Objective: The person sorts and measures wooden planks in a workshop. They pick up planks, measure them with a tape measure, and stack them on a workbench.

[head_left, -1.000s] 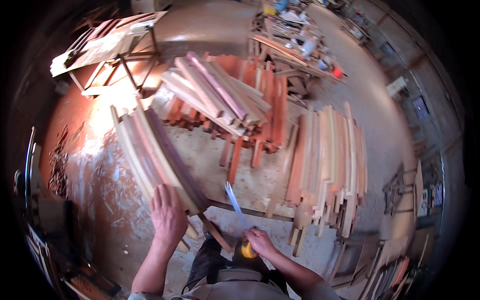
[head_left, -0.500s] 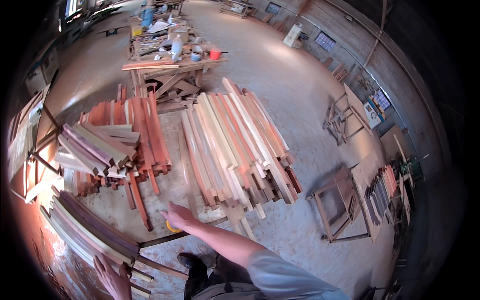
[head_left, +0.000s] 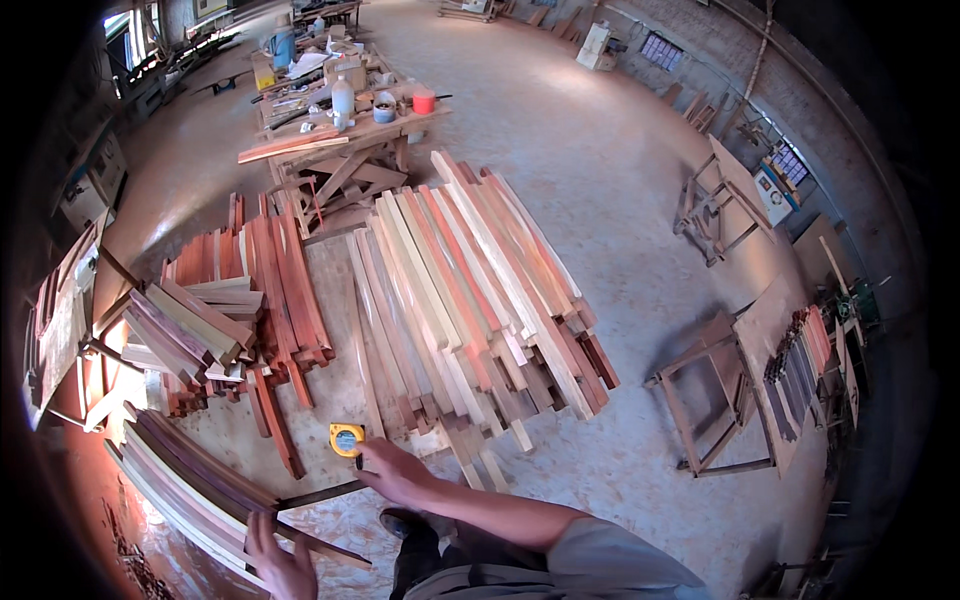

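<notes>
My right hand [head_left: 392, 472] is at the near edge of the worktable [head_left: 325, 425], its fingers closed at the side of a yellow tape measure [head_left: 346, 439]. The case's labelled face is turned up, and no drawn-out blade shows. At the lower left, my left hand [head_left: 280, 560] lies with fingers apart over the near ends of a row of long wooden strips [head_left: 190, 480], pale and dark purplish-brown. Whether its fingertips press on the strips is hard to tell.
Pale and reddish strips [head_left: 470, 300] lie in a wide stack on the worktable. Left of them are a dark red stack [head_left: 285, 290] and crossed offcuts [head_left: 190, 330]. Beyond stands a cluttered bench [head_left: 330, 145]; wooden frames [head_left: 715, 400] stand at right.
My right hand has drawn back to the right, and the tape measure now shows fully with its face up. My left hand has slid right along the strips toward their near ends. The view has shifted slightly.
</notes>
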Demonstrator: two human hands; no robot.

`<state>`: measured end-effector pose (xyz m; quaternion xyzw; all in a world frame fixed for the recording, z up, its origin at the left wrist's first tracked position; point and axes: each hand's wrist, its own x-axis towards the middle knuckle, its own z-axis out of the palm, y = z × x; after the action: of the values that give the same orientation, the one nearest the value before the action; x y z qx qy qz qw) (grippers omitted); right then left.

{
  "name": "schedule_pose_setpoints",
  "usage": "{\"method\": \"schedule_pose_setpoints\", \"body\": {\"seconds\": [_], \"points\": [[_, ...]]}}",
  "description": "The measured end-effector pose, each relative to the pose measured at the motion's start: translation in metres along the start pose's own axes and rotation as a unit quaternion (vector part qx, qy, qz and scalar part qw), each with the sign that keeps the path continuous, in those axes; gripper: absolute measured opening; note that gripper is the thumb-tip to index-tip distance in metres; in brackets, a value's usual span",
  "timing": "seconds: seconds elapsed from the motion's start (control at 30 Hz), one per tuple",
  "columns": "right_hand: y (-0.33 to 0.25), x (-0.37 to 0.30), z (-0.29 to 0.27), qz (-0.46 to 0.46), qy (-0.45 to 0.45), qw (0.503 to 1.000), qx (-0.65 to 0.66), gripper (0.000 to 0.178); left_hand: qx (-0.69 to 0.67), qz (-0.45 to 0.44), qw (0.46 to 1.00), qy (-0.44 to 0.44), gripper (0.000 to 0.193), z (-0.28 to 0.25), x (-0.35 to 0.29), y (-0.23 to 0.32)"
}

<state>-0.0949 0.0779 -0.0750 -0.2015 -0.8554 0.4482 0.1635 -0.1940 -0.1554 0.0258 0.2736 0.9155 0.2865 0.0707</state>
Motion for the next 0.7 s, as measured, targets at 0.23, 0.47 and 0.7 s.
{"method": "schedule_pose_setpoints", "body": {"seconds": [0.23, 0.47, 0.7], "points": [[0.030, -0.069, -0.097, 0.080, 0.081, 0.991, 0.073, 0.037, -0.056, 0.177, 0.977, -0.102, 0.070, 0.094, 0.063, 0.109], [0.051, -0.100, -0.170, 0.243, 0.126, 0.955, 0.111, 0.038, -0.021, 0.215, 0.963, -0.162, 0.084, 0.186, 0.121, 0.224], [0.085, -0.116, -0.202, 0.253, 0.144, 0.947, 0.133, 0.032, 0.074, 0.170, 0.977, -0.110, 0.104, 0.263, 0.138, 0.275]]}}
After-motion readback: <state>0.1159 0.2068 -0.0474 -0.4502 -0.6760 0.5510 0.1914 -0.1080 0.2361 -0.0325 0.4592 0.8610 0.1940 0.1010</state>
